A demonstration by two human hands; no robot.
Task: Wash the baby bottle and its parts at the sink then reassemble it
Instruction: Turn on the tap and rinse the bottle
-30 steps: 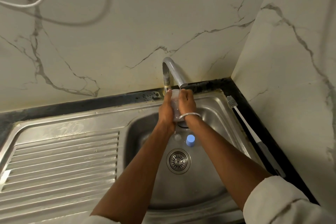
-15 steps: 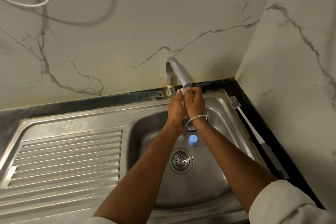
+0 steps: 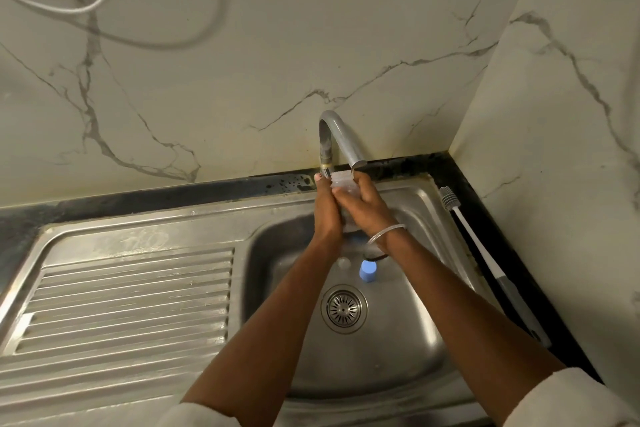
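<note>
Stainless steel fills the left of the view: the ribbed draining board (image 3: 131, 298) lies bare and runs into the sink (image 3: 277, 253). Further right, the left hand (image 3: 325, 215) wraps one side of the clear baby bottle (image 3: 341, 182), fingers pressed together around its wall. The bottle is upright, its open threaded mouth just under the spout of the grey tap (image 3: 341, 135). The right hand (image 3: 363, 206) cups the other side, fingers likewise closed on the body, a bangle at the wrist. Whether water is running is too faint to tell. Below the hands, on the basin floor near the drain (image 3: 344, 308), stands a blue cap (image 3: 368, 270) with a pale round part (image 3: 344, 263) beside it. At far right a bottle brush (image 3: 485, 260) lies along the dark counter edge.

This looks like the rinse or fill of the bottle body, early in the task. Next, one hand must likely let go to fetch the brush while the other steadies the wet, slippery bottle.
</note>
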